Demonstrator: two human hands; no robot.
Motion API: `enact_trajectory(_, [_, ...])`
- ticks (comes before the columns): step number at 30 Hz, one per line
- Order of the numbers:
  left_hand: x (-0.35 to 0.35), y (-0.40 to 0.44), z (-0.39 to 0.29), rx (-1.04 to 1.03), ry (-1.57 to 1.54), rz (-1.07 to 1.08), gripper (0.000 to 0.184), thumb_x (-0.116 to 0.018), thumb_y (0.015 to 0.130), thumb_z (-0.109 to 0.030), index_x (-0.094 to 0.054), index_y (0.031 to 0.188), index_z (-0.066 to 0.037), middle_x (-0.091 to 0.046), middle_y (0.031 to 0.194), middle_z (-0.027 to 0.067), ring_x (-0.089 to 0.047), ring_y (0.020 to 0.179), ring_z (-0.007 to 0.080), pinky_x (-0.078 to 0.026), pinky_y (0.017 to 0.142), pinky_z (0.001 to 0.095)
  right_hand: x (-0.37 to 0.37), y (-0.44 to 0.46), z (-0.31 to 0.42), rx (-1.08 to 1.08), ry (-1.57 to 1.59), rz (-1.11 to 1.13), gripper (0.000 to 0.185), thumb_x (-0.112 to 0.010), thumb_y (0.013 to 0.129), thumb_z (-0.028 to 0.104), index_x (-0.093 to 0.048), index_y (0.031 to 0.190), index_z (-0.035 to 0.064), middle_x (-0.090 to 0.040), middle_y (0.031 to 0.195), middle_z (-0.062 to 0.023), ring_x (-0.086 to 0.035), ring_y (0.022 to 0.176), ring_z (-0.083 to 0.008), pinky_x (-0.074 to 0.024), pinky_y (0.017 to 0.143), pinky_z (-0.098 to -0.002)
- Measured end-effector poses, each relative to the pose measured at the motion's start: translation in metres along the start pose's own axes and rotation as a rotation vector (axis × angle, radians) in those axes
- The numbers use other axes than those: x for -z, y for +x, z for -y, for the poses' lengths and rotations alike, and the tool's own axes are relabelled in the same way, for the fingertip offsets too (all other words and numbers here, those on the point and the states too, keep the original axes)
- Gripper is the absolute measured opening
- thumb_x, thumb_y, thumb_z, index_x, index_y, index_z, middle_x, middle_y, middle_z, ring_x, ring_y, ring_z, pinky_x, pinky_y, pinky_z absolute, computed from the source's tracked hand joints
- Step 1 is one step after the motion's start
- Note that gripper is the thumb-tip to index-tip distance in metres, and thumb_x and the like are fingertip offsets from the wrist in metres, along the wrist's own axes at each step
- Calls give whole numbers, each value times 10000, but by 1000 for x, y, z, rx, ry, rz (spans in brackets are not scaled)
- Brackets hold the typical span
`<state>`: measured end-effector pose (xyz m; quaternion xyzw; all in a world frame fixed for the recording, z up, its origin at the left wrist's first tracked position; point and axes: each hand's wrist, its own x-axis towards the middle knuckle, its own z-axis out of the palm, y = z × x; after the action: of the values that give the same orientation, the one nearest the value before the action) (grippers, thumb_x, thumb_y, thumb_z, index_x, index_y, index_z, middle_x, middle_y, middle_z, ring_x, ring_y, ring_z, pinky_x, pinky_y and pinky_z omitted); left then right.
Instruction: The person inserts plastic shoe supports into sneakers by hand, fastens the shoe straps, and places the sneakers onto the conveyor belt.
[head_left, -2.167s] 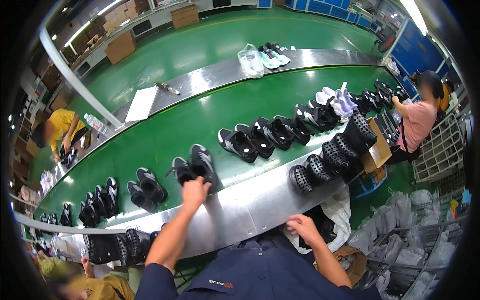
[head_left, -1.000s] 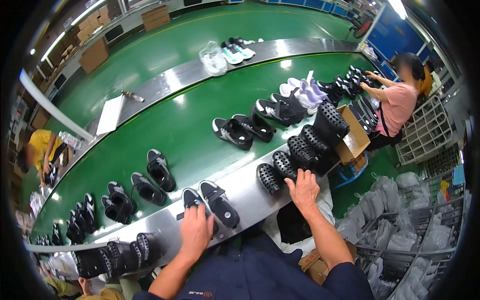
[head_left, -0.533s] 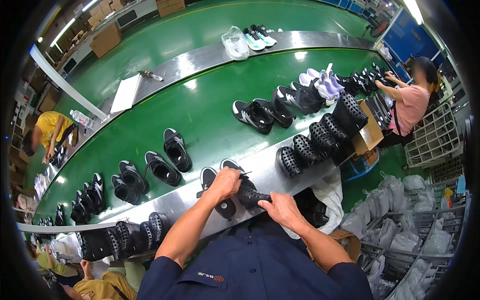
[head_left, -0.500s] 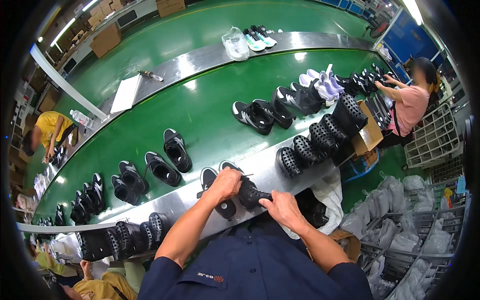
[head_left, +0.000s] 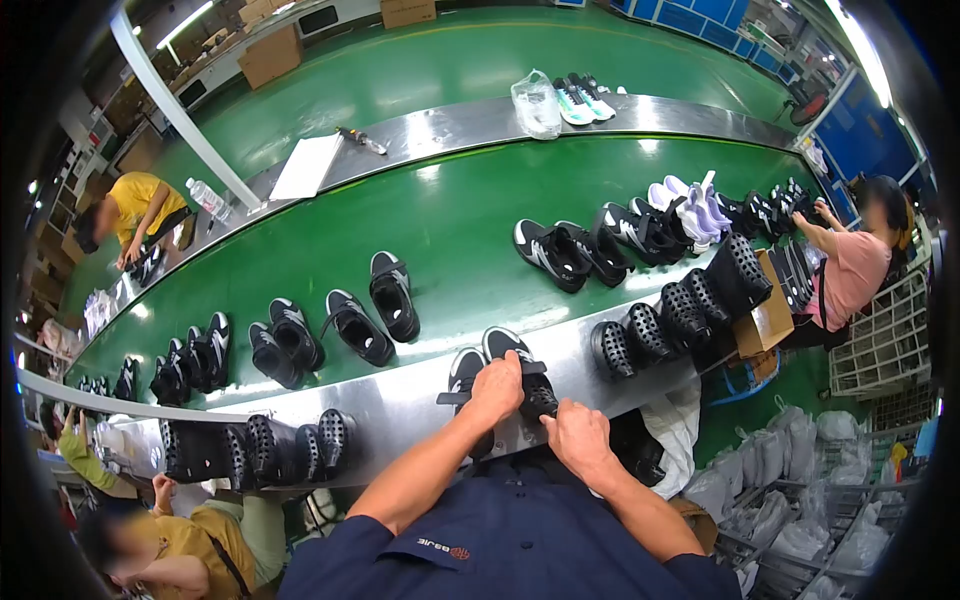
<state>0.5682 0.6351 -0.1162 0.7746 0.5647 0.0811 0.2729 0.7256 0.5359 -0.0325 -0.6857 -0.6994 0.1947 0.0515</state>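
On the metal ledge in front of me, a black and grey sneaker (head_left: pixel 502 343) points its toe away. My left hand (head_left: pixel 497 388) is closed over its middle. A dark, bumpy, perforated shoe insert (head_left: pixel 541 404) shows at the sneaker's heel opening, partly covered by my hands. My right hand (head_left: pixel 578 436) is closed on the near end of it. Close by on the left stands a matching sneaker (head_left: pixel 466 368), its rear part hidden by my left forearm.
Black perforated inserts (head_left: pixel 652 334) stand along the ledge right and left. Pairs of sneakers (head_left: pixel 395 298) rest on the green belt (head_left: pixel 450 215). A co-worker in pink (head_left: pixel 853 268) is at right, one in yellow (head_left: pixel 140 205) across. A crate of plastic bags (head_left: pixel 800 500) stands lower right.
My view has swung a little left. The insert now sits deeper in the sneaker, with less of it showing, and my right hand is closer to the heel.
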Motion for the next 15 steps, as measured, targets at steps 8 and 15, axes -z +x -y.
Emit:
enact_trajectory(8, [-2, 17, -9, -240, -231, 92, 401, -596, 832, -34, -541, 1224, 29, -645, 1071, 327, -630, 1051, 505, -518, 918, 551, -102, 49, -33, 12, 17, -293, 175, -692, 898, 116, -596, 965, -13, -652, 931, -253, -690, 758, -450, -565, 671, -547])
enact_trajectory(15, [-8, -3, -4, 74, -360, 97, 1028, -841, 746, -187, -279, 1587, -8, -691, 1072, 333, -699, 1041, 461, -562, 921, 476, -58, 38, -35, 52, 341, -377, 559, -744, 873, 123, -536, 1335, -113, -672, 1040, -304, -670, 982, -490, -543, 871, -504])
